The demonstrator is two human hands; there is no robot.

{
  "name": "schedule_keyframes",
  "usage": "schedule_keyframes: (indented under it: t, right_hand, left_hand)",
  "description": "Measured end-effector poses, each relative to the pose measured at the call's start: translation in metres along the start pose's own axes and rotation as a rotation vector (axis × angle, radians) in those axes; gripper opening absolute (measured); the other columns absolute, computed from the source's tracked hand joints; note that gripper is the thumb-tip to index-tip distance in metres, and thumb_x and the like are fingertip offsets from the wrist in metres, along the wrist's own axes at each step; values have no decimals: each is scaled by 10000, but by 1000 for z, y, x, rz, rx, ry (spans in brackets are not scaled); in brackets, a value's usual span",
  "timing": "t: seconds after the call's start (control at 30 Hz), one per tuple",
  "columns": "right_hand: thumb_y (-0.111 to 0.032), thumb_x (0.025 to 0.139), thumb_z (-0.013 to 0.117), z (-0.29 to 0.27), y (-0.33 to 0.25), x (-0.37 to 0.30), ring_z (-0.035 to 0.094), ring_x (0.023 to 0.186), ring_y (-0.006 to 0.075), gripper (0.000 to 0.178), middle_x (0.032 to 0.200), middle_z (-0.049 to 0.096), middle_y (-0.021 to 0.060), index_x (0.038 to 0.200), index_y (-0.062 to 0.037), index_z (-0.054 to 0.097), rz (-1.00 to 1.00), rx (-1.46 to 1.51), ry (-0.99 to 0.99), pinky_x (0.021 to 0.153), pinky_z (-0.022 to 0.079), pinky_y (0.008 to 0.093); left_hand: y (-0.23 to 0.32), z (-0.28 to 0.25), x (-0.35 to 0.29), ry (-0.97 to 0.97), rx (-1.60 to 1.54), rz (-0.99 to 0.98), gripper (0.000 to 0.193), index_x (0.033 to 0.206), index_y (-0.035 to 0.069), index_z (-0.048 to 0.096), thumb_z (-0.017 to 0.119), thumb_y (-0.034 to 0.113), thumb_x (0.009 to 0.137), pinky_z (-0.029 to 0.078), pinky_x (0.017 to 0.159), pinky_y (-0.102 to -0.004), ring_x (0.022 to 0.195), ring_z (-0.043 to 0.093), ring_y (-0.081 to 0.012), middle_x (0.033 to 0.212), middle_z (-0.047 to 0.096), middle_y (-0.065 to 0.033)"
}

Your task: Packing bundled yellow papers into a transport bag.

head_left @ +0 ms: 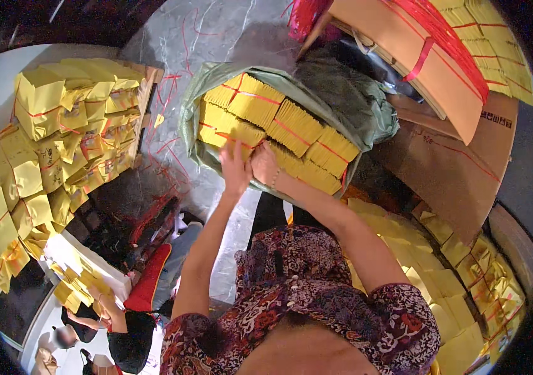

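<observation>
A green woven sack (pixel 189 119) stands open in front of me, packed with bundles of yellow paper (pixel 254 100) tied with red string (pixel 291 133). My left hand (pixel 235 170) rests on the near edge of the left bundle (pixel 229 127), its fingers stretched out over the paper. Close beside it, my right hand (pixel 264 164) is curled at the corner of that same bundle, where a red string runs. Whatever its fingertips grip is hidden behind the hand.
Stacked yellow paper bundles (pixel 41 159) fill the left side. More yellow stacks (pixel 441 300) lie at lower right. Brown cardboard (pixel 448 165) with red strings (pixel 441 31) stands at right. Loose red strings litter the grey floor (pixel 216 37). Another person's arm (pixel 113 312) handles yellow paper at lower left.
</observation>
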State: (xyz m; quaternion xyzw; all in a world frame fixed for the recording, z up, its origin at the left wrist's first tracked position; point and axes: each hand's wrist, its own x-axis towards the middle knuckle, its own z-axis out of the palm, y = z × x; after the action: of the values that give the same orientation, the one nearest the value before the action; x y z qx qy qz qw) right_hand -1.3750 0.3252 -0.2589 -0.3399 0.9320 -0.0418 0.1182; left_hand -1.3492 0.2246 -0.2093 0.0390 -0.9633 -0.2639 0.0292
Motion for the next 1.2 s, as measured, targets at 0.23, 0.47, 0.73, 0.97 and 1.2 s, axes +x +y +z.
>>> schedule_keyframes:
  t: [0.23,0.47,0.73,0.97,1.2]
  right_hand:
    - [-212,731,503,-13,16,2,521,1020,215,241,885,647,87,820,-83,686,-100,217,85,965,257,401]
    - [-195,727,505,-22,10,7,477,1075,282,289,1002,614,155,882,-16,670,63,212,13,1011,202,446]
    - [-183,703,533,-23,6,0,506,1008,286,224,850,637,143,775,-40,690,-46,224,-185,1012,216,484]
    - [-256,785,546,-66,31,-74,363,1211,307,479,1247,467,127,1200,-25,487,-51,408,38,1043,210,491]
    - [-391,794,552,-50,40,-77,138,1355,294,726,1450,218,121,1363,-23,290,3,312,-114,1080,123,489]
  left_hand:
    - [22,9,-50,-140,-125,-168,286,1012,-6,460,549,35,744,410,735,-415,853,472,-402,918,490,-210]
    - [50,34,-65,-79,-524,-598,341,1088,3,402,525,21,770,454,745,-369,876,580,-341,948,573,-198]
    - [38,31,-75,170,-891,-623,388,1122,-4,399,572,37,777,460,725,-296,899,568,-219,1051,530,-184]
    - [44,-3,-27,120,-242,-554,494,1239,-26,364,562,54,793,336,957,-413,1180,382,-385,1253,386,-272]
    - [15,28,-8,-156,124,-32,603,1377,30,250,476,287,880,129,1049,-528,1309,165,-422,1424,214,-210]
